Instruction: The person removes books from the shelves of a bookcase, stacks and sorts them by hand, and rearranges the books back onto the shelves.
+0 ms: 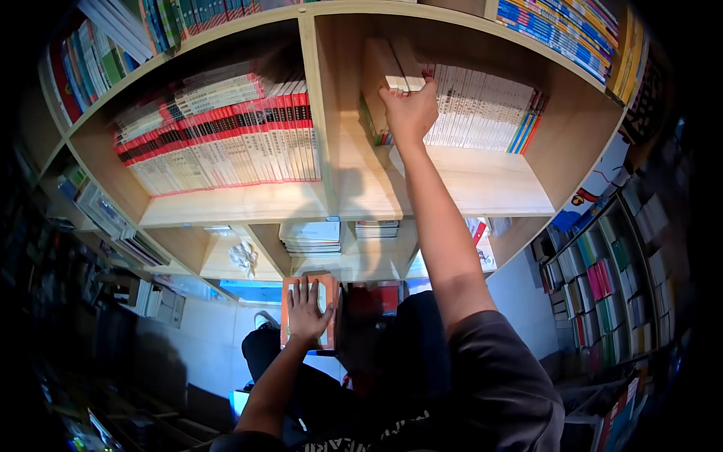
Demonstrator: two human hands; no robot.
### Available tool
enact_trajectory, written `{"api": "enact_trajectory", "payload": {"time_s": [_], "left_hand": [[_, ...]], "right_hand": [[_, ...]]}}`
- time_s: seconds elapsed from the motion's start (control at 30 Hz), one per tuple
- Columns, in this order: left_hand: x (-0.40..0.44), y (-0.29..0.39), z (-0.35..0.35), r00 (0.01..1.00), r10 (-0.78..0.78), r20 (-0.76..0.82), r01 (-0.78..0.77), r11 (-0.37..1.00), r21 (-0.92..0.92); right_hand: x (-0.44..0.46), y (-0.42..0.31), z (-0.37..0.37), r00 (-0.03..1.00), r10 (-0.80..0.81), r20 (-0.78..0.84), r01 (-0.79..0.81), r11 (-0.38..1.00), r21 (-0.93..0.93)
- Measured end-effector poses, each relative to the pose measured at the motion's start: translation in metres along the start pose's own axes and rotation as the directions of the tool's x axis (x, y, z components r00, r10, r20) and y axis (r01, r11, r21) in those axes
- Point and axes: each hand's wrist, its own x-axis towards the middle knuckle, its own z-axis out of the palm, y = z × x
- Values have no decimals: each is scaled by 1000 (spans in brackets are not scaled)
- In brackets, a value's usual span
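Observation:
My right hand reaches up into the right-hand shelf compartment, its fingers closed around the near ends of a pair of thick, pale-edged books. These stand upright at the left end of a row of white-spined books. Lower down, my left hand lies flat with fingers spread on an orange-covered book. That book tops what looks like a stack in front of the shelf; its lower part is mostly hidden.
Red-and-white spined books fill the left compartment, with more lying on top. A wooden divider separates the compartments. Below are piles of books and a crumpled white item. Another bookcase stands at right.

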Motion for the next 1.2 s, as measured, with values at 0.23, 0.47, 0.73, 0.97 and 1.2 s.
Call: {"api": "enact_trajectory", "payload": {"time_s": [0.23, 0.47, 0.73, 0.97, 1.2], "left_hand": [[-3, -5, 6, 1000, 6, -2, -6, 1000, -5], [-1, -1, 2, 1000, 18, -12, -18, 1000, 4], [1, -1, 1, 1000, 18, -7, -18, 1000, 4], [1, -8, 8, 999, 29, 25, -30, 999, 39], [7, -19, 3, 984, 176, 27, -177, 981, 78]], "right_hand": [[10, -16, -56, 991, -110, 72, 120, 978, -168], [-1, 0, -109, 985, -118, 129, 126, 991, -54], [-46, 14, -104, 982, 83, 172, -63, 991, -120], [-66, 20, -200, 997, 35, 72, -39, 997, 60], [-99, 76, -421, 905, 328, 271, -373, 918, 135]]}}
